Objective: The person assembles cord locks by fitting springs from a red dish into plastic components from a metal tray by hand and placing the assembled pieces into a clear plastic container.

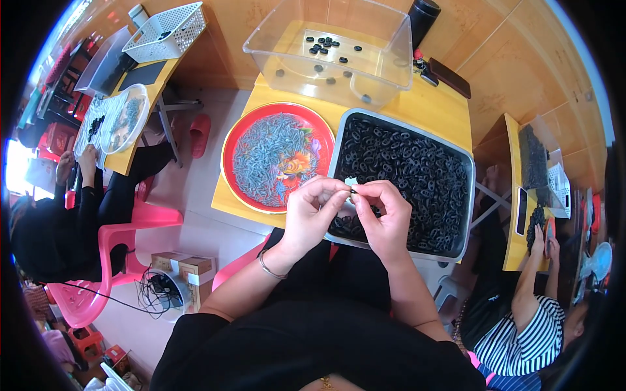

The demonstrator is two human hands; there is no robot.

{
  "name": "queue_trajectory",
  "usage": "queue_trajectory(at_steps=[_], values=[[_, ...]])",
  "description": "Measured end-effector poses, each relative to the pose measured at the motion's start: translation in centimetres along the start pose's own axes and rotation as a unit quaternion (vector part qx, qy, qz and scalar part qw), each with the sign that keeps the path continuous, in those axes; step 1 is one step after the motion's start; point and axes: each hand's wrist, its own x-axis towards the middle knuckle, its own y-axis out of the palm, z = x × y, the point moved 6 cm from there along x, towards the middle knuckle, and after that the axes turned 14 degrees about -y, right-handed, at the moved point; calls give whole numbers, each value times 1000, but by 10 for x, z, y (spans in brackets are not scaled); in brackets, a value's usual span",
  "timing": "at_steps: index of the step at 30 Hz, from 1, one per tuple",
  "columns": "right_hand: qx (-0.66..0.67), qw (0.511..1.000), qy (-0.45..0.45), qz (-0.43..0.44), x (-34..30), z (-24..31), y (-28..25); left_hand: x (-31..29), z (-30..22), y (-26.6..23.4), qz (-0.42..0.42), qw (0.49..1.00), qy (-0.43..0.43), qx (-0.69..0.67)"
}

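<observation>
My left hand point(305, 218), with a metal bangle on its wrist, and my right hand point(386, 221) meet at the fingertips over the near left edge of a metal tray point(471, 195). Thumbs and forefingers of both pinch a small black piece point(353, 191), mostly covered by the fingers. A pale greenish bit shows at the fingertips; what it is I cannot tell. Many black oval pieces with holes point(407, 173) fill the metal tray. To its left, a round red tray point(228, 176) holds a heap of small thin silvery-blue pieces point(257, 156) over a printed floral pattern.
A clear plastic bin point(391, 72) with several black pieces stands at the table's far side, near a dark cylinder point(424, 23) and a brown case point(450, 78). People work at tables point(515, 163) on both sides. A pink chair point(107, 254) and cardboard box point(189, 264) are left.
</observation>
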Motion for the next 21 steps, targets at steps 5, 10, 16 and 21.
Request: queue_trajectory(at_steps=[5, 10, 16, 21], values=[[181, 972, 119, -90, -9, -21, 1, 3, 7, 3, 5, 999, -16, -39], [207, 967, 116, -90, -10, -23, 1, 5, 6, 2, 31, 992, -70, -102], [178, 975, 110, -76, -10, -23, 2, 8, 12, -2, 44, 996, -69, -33], [168, 975, 120, -80, -9, -22, 3, 7, 9, -1, 27, 997, -65, -30]])
